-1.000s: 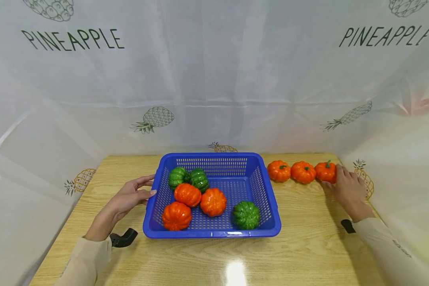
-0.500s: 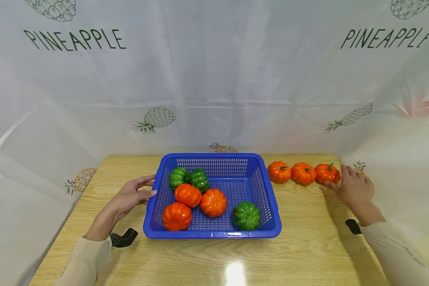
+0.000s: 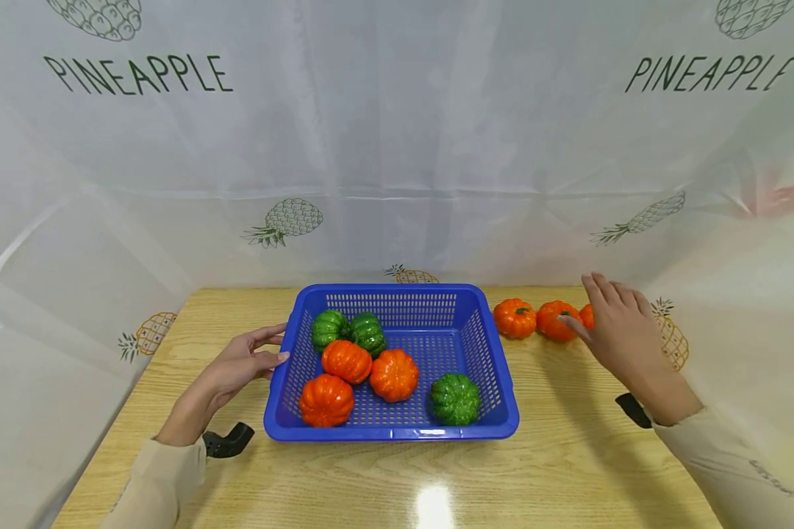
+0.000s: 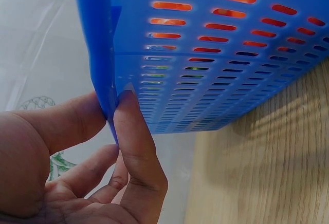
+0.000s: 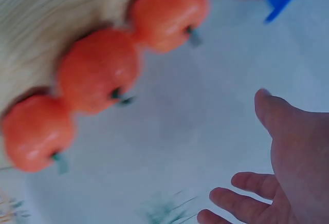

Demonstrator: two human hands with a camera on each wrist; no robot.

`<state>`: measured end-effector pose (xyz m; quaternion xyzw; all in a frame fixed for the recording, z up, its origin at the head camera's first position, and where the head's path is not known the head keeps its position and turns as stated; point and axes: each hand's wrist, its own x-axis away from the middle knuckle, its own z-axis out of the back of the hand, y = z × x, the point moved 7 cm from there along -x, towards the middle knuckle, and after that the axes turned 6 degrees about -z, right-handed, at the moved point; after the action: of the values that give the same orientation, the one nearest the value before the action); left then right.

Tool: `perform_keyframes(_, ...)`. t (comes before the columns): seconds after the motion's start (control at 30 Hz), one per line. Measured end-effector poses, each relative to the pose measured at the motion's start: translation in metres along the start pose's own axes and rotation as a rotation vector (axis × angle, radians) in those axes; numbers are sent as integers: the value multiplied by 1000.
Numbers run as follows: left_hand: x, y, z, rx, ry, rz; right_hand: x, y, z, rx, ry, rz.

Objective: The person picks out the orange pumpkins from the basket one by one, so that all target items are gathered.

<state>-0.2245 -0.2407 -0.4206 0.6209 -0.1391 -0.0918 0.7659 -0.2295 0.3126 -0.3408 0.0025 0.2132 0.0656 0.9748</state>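
Note:
My left hand pinches the left rim of a blue plastic basket; thumb and fingers lie on either side of the rim in the left wrist view. Inside sit three orange pumpkins and three green pumpkins. Right of the basket, three small orange pumpkins with green stems stand in a row: a near-basket one, a middle one and an end one, partly hidden by my right hand. That hand hovers, fingers extended, holding nothing. All three row pumpkins show in the right wrist view.
The wooden table carries everything. A white sheet printed with pineapples hangs behind it and along both sides. Dark wrist-worn mounts stick out by both wrists.
My right hand has let go of the end pumpkin in the row, drawn back to the right, then lifted and moved left above the row. The left hand and basket stay put.

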Motion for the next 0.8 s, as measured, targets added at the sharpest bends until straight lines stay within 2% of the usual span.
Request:
perform_keyframes(0.3,0,-1,1,8,-1,-2,-7,-84,15,-35,62,198)
perform_keyframes(0.57,0,-2,1,11,-2,2,-11,-145,14,40,63,353)
perform_keyframes(0.8,-1,-1,0,0,1,-2,-10,-189,11,61,18,453)
